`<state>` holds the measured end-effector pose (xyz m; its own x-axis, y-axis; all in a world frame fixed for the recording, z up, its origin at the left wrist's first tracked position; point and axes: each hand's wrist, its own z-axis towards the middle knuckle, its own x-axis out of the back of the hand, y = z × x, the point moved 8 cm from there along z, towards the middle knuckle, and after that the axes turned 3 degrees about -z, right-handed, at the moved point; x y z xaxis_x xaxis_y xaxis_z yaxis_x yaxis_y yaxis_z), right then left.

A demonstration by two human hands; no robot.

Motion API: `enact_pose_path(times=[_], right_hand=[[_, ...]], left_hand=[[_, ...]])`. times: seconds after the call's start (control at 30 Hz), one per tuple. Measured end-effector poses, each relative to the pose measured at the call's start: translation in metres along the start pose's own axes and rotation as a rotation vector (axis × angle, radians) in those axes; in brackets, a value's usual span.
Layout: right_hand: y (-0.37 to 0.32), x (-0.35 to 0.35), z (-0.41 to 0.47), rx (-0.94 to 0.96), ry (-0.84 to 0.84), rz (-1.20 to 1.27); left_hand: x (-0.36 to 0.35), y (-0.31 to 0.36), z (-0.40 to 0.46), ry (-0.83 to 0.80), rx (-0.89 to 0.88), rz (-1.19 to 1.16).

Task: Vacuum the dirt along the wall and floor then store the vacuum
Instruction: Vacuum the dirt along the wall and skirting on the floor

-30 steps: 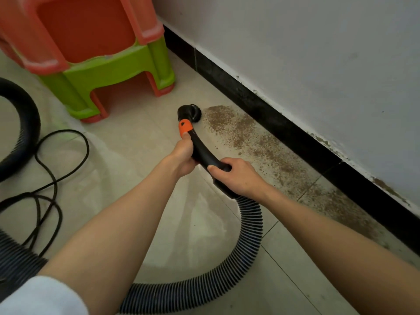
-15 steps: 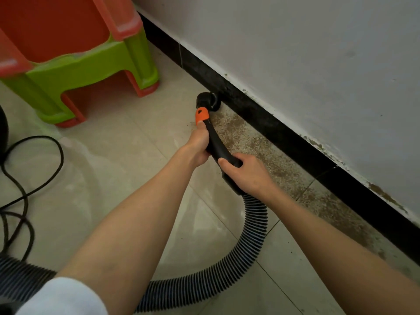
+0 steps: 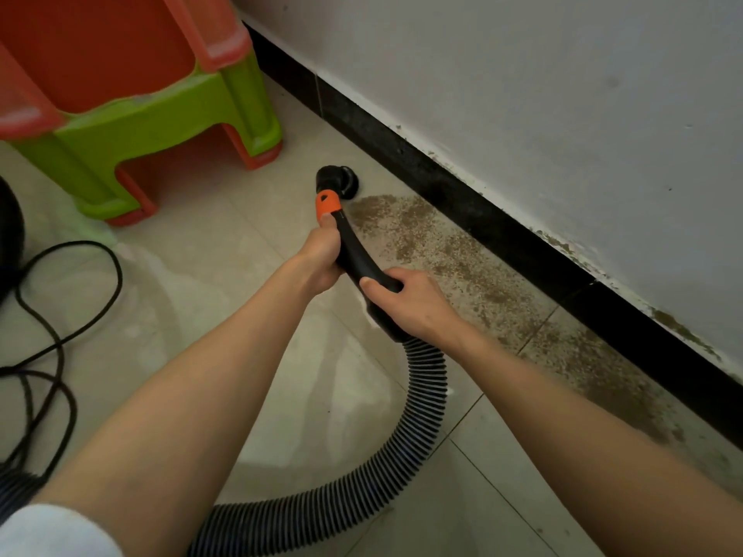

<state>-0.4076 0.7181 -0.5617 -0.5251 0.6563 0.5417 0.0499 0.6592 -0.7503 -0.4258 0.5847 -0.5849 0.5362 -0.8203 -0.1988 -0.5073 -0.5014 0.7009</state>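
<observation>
Both hands clasp the vacuum handle point(image 3: 364, 271), left hand point(image 3: 321, 255) nearer the nozzle point(image 3: 335, 182), right hand point(image 3: 406, 301) behind, with the dirt point(image 3: 462, 271) trailing rightward along the baseboard point(image 3: 502, 231).

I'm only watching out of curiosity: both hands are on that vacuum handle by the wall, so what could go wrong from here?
The nozzle sits at the far end of the dirt, so the band running back along the baseboard could get missed. The specks clinging above the baseboard may not lift. The loose black cord looped on the floor could snag or trip.
</observation>
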Motion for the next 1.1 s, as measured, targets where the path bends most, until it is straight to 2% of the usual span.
enact_pose_path(times=[0.13,0.27,0.77,1.1], right_hand=[[-0.017,-0.027,-0.008,0.031,-0.062,-0.034],[-0.022,-0.037,-0.016,0.030,-0.048,-0.086],[0.019,0.014,-0.028,-0.095,0.135,-0.055],[0.006,0.007,-0.031,-0.139,0.216,-0.094]], left_hand=[[0.039,-0.002,-0.005,0.083,-0.028,-0.010],[0.051,-0.007,-0.006,0.075,-0.010,-0.009],[-0.033,-0.021,-0.008,-0.099,0.044,0.095],[-0.036,-0.010,-0.006,-0.164,0.044,0.162]])
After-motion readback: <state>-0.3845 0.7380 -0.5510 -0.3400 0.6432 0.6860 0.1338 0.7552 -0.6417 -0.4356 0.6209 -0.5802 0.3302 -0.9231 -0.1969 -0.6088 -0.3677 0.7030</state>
